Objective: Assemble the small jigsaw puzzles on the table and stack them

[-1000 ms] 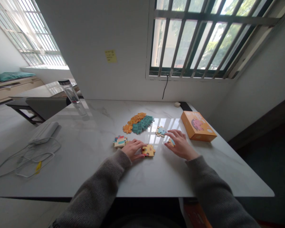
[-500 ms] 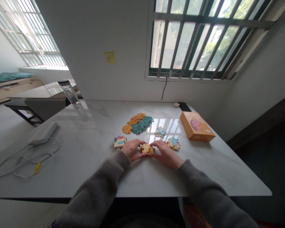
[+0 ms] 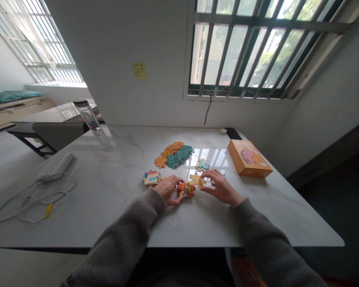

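Observation:
My left hand (image 3: 169, 189) is closed on a small stack of jigsaw puzzle pieces (image 3: 186, 190), red and yellow on top, near the table's front. Between thumb and fingers, my right hand (image 3: 219, 187) pinches a yellow puzzle piece (image 3: 196, 180) just beyond and to the right of that stack. Left of my left hand lies a pile of puzzle pieces (image 3: 151, 178) with pale, red and blue prints. A light blue and cream pile (image 3: 202, 164) sits behind my right hand. Another pile is mostly hidden by my right fingers.
Orange puzzle pieces (image 3: 172, 150) and teal puzzle pieces (image 3: 180, 156) lie heaped farther back. An orange box (image 3: 249, 157) stands at the right. A clear bottle (image 3: 91, 117) is at the back left. A white device (image 3: 55, 166) with cables lies on the left of the table (image 3: 113, 175).
My right hand has lifted the yellow piece off the stack and moved it right and slightly away, uncovering a red and yellow piece. My left hand has stayed by the stack.

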A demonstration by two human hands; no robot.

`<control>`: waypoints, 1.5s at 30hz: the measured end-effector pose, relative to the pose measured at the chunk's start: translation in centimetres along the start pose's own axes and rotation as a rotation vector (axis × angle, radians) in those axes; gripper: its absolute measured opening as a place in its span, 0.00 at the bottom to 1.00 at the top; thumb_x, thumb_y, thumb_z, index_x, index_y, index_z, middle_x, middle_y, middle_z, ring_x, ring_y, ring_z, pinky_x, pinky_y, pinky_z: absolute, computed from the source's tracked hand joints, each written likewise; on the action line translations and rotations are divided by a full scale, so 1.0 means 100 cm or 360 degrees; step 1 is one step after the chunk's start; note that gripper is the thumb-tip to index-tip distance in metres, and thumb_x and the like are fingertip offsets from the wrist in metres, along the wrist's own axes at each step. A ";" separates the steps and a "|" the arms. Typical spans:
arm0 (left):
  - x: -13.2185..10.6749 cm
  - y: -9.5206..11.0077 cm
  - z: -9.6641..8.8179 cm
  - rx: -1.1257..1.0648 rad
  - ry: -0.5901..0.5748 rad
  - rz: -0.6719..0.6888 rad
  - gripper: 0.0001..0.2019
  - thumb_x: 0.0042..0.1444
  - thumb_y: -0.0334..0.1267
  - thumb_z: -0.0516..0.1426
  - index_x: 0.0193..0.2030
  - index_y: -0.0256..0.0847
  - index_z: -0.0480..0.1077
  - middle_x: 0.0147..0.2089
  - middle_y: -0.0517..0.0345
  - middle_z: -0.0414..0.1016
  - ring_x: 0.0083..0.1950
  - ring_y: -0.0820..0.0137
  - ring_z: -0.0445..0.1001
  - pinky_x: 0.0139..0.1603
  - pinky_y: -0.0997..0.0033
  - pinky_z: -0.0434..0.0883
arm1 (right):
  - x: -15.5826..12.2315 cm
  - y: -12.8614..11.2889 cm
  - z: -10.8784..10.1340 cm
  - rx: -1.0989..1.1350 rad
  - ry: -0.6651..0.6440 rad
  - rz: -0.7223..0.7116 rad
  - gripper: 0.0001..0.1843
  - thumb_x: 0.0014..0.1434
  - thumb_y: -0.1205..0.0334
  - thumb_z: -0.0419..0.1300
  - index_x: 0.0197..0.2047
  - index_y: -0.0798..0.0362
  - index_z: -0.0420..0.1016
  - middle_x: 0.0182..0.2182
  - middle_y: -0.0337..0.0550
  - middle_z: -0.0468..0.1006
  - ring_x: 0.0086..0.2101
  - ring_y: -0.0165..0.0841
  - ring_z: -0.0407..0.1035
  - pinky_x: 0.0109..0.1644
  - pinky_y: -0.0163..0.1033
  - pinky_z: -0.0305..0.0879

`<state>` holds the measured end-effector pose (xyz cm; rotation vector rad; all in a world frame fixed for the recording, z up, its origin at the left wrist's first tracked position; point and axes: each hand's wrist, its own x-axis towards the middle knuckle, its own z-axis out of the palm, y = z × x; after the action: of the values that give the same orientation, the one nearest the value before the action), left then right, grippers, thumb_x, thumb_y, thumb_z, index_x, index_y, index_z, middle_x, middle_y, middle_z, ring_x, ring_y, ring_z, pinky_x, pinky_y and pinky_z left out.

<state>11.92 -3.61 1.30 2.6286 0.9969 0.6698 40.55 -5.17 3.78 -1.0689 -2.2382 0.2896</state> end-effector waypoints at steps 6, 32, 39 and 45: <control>0.000 0.001 -0.003 -0.0041 0.0050 0.0019 0.22 0.47 0.37 0.63 0.50 0.41 0.67 0.48 0.50 0.67 0.43 0.63 0.73 0.48 0.61 0.75 | -0.028 0.048 -0.044 -0.0193 0.0136 0.0295 0.15 0.61 0.52 0.62 0.50 0.47 0.75 0.48 0.50 0.78 0.50 0.48 0.69 0.57 0.57 0.65; 0.000 0.012 0.003 0.0013 0.0432 0.0285 0.23 0.48 0.35 0.62 0.52 0.40 0.64 0.49 0.47 0.69 0.44 0.61 0.73 0.45 0.59 0.74 | 0.000 -0.034 0.025 -0.0031 -0.0032 -0.0253 0.19 0.66 0.58 0.62 0.58 0.47 0.69 0.54 0.51 0.74 0.53 0.44 0.69 0.56 0.53 0.70; 0.000 0.021 -0.001 0.0020 0.0408 0.0289 0.20 0.46 0.35 0.64 0.48 0.42 0.69 0.49 0.49 0.71 0.48 0.59 0.70 0.51 0.57 0.72 | -0.002 -0.033 0.031 0.0070 0.0058 -0.0248 0.21 0.63 0.55 0.65 0.57 0.47 0.69 0.52 0.50 0.76 0.51 0.44 0.72 0.55 0.53 0.71; -0.019 -0.005 -0.032 0.0053 0.0562 0.0132 0.12 0.49 0.33 0.61 0.42 0.43 0.71 0.49 0.52 0.73 0.51 0.59 0.69 0.56 0.57 0.69 | -0.004 -0.035 0.033 0.0147 0.0114 -0.0145 0.24 0.67 0.60 0.59 0.64 0.46 0.61 0.60 0.53 0.68 0.60 0.44 0.63 0.63 0.55 0.65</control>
<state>8.74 -4.32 3.24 2.6469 0.9970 1.1780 36.53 -7.50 2.63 -0.9120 -2.1809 0.3079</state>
